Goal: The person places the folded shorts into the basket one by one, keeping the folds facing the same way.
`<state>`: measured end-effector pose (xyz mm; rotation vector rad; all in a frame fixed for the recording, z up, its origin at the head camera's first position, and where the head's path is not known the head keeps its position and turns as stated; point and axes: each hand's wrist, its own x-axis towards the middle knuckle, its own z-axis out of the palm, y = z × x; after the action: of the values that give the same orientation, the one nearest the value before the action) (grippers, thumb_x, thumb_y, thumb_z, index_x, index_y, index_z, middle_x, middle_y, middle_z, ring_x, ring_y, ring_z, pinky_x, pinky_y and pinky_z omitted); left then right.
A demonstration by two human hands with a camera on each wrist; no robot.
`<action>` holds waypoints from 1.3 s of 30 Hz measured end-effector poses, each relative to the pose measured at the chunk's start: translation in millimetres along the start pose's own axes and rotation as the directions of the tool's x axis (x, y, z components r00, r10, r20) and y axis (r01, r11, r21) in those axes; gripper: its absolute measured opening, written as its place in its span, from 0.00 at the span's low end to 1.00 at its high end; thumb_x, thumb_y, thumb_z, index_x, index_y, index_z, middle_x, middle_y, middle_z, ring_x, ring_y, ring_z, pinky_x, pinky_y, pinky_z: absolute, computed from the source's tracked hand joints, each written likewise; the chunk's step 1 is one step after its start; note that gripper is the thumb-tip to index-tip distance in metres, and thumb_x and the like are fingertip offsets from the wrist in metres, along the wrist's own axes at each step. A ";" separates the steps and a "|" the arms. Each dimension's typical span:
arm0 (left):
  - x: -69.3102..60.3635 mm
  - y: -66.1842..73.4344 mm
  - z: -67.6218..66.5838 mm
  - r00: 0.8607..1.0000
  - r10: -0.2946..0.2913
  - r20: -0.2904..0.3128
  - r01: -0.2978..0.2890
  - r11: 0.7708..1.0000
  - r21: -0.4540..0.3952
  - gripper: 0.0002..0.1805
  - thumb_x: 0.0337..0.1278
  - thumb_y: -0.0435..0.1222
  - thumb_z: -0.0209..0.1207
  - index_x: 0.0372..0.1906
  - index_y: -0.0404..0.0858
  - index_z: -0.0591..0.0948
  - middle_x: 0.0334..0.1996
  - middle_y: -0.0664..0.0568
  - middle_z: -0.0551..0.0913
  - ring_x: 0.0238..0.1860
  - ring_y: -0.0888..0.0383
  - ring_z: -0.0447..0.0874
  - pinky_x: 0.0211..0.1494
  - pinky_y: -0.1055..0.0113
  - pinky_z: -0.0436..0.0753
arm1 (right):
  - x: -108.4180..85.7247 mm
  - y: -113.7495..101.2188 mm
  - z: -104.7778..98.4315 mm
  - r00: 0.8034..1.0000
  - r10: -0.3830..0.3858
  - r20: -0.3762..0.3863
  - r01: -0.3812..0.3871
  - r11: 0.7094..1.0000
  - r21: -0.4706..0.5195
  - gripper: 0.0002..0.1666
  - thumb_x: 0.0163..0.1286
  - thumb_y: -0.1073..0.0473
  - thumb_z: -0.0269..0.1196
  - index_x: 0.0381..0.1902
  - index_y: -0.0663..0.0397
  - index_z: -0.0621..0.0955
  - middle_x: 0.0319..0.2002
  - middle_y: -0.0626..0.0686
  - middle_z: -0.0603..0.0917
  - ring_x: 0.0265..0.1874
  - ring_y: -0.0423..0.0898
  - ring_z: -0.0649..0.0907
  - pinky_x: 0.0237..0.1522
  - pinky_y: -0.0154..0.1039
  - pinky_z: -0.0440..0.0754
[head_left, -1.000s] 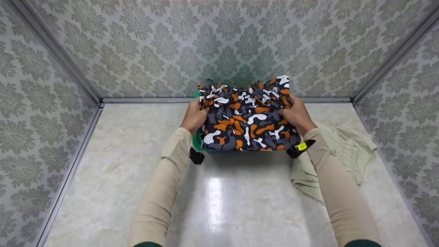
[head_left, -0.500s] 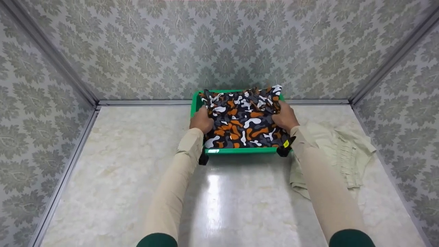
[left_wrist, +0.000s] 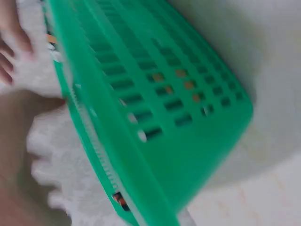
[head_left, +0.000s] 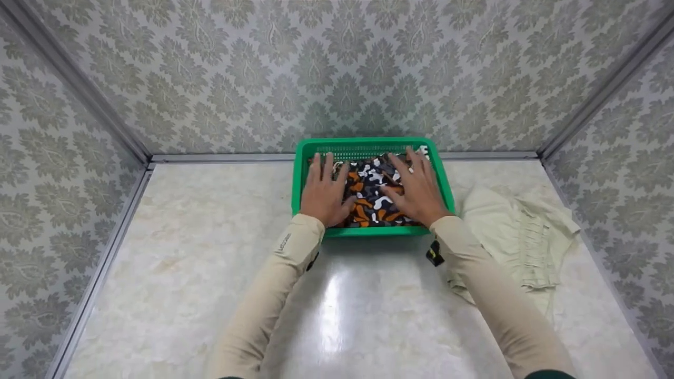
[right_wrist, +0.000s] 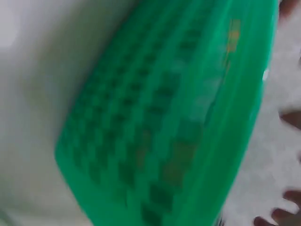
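Camouflage-patterned cloth (head_left: 375, 197) in black, white, grey and orange lies inside a green basket (head_left: 374, 231) by the back wall. Over the cloth's left part is the left hand (head_left: 325, 196), fingers spread and straight. The right hand (head_left: 417, 192) is likewise spread over the right part. Whether the palms press on the cloth cannot be told. In the left wrist view the left hand (left_wrist: 23, 155) is blurred beside the basket's rim (left_wrist: 113, 141). The right wrist view shows the slotted basket side (right_wrist: 155, 117), with blurred fingertips at the right edge.
A pale green garment (head_left: 521, 237) with a gathered strip lies on the marbled table (head_left: 210, 252), right of the basket and partly behind the right forearm. Patterned panels (head_left: 342, 68) with grey metal edging stand at the back and both sides.
The cloth has gone down from above the basket into it. Both hands have let go of its sides, and their fingers have opened out flat above it.
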<state>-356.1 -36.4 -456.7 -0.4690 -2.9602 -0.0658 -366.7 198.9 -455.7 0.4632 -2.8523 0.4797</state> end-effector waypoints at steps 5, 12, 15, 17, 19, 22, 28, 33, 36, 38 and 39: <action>6.5 11.7 7.3 0.879 0.087 0.468 0.012 0.979 -0.205 0.36 0.75 0.64 0.34 0.82 0.64 0.44 0.81 0.45 0.26 0.78 0.37 0.18 0.77 0.44 0.25 | -3.5 2.5 17.6 0.893 0.055 0.446 -0.063 0.998 0.002 0.55 0.66 0.24 0.58 0.82 0.29 0.48 0.80 0.62 0.28 0.75 0.71 0.30 0.70 0.72 0.30; 5.4 19.3 22.3 0.797 -0.012 0.603 0.123 0.982 -0.144 0.42 0.68 0.70 0.42 0.81 0.69 0.42 0.81 0.48 0.26 0.78 0.39 0.18 0.77 0.41 0.27 | -0.1 20.9 27.9 0.729 0.201 0.654 -0.221 0.974 -0.052 0.62 0.63 0.26 0.64 0.82 0.26 0.42 0.77 0.58 0.18 0.73 0.72 0.25 0.70 0.73 0.34; 7.6 18.7 39.5 0.788 -0.028 0.615 0.125 0.985 -0.116 0.47 0.63 0.72 0.47 0.80 0.70 0.39 0.81 0.49 0.26 0.78 0.38 0.19 0.77 0.41 0.29 | -1.3 21.9 25.6 0.678 0.221 0.701 -0.241 0.968 -0.072 0.63 0.65 0.30 0.66 0.82 0.27 0.39 0.76 0.58 0.16 0.73 0.73 0.26 0.70 0.74 0.39; 7.0 20.5 39.4 0.780 -0.028 0.625 0.113 0.989 -0.097 0.47 0.64 0.71 0.48 0.80 0.69 0.39 0.81 0.48 0.27 0.78 0.37 0.21 0.78 0.42 0.32 | -1.4 20.4 23.6 0.651 0.227 0.724 -0.237 0.967 -0.089 0.63 0.66 0.33 0.66 0.82 0.28 0.36 0.76 0.58 0.15 0.73 0.74 0.29 0.71 0.74 0.42; 4.0 22.9 29.2 0.777 -0.020 0.630 0.097 0.992 -0.087 0.46 0.65 0.69 0.49 0.81 0.69 0.41 0.82 0.46 0.29 0.79 0.34 0.25 0.78 0.41 0.36 | -0.4 18.6 22.0 0.632 0.228 0.741 -0.223 0.969 -0.107 0.64 0.67 0.34 0.65 0.81 0.29 0.33 0.75 0.60 0.14 0.74 0.75 0.32 0.71 0.72 0.47; -0.9 28.0 3.8 0.768 -0.025 0.640 0.095 0.993 -0.075 0.44 0.67 0.66 0.50 0.81 0.67 0.44 0.82 0.45 0.31 0.79 0.32 0.29 0.78 0.41 0.39 | 2.7 16.6 19.5 0.615 0.232 0.754 -0.197 0.971 -0.137 0.65 0.68 0.34 0.65 0.81 0.30 0.30 0.75 0.61 0.14 0.74 0.77 0.35 0.71 0.71 0.53; 0.9 29.2 -5.0 0.763 -0.037 0.645 0.115 0.990 -0.079 0.43 0.70 0.60 0.53 0.81 0.67 0.44 0.82 0.46 0.31 0.79 0.33 0.29 0.79 0.43 0.36 | 9.9 13.2 16.6 0.601 0.250 0.759 -0.195 0.967 -0.164 0.65 0.70 0.38 0.64 0.80 0.29 0.28 0.74 0.61 0.13 0.74 0.76 0.36 0.70 0.68 0.59; 13.9 19.3 17.3 0.753 -0.046 0.657 0.128 0.989 -0.077 0.44 0.69 0.62 0.52 0.81 0.69 0.43 0.82 0.45 0.31 0.78 0.31 0.29 0.78 0.40 0.36 | 14.0 14.1 17.6 0.651 0.176 0.738 -0.215 0.976 -0.043 0.62 0.69 0.37 0.65 0.82 0.29 0.34 0.77 0.61 0.19 0.76 0.72 0.36 0.73 0.67 0.53; 20.8 11.2 20.9 0.794 -0.017 0.607 0.148 0.975 -0.167 0.40 0.69 0.62 0.53 0.81 0.64 0.53 0.82 0.44 0.42 0.78 0.31 0.38 0.77 0.35 0.42 | 14.7 19.4 7.5 0.787 0.092 0.611 -0.203 0.972 0.114 0.56 0.70 0.35 0.63 0.83 0.39 0.45 0.81 0.63 0.35 0.78 0.68 0.43 0.72 0.67 0.54; 23.7 7.1 18.9 0.863 0.013 0.504 0.145 0.951 -0.273 0.36 0.70 0.60 0.54 0.79 0.59 0.62 0.80 0.44 0.54 0.78 0.32 0.47 0.75 0.33 0.49 | 14.5 24.7 -7.5 0.890 0.087 0.447 -0.190 0.963 0.190 0.50 0.73 0.37 0.61 0.82 0.47 0.53 0.79 0.65 0.49 0.77 0.66 0.52 0.71 0.66 0.57; 23.6 5.9 15.7 0.901 0.023 0.433 0.133 0.936 -0.327 0.34 0.71 0.58 0.54 0.77 0.56 0.66 0.78 0.44 0.59 0.76 0.33 0.53 0.74 0.33 0.53 | 14.6 27.6 -16.8 0.932 0.101 0.347 -0.181 0.961 0.208 0.46 0.74 0.40 0.61 0.80 0.52 0.58 0.77 0.66 0.56 0.76 0.66 0.56 0.70 0.66 0.60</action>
<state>-378.5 -22.6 -468.5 -0.4938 -3.4123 -0.5793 -387.1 225.5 -444.2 0.4127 -3.1857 0.8511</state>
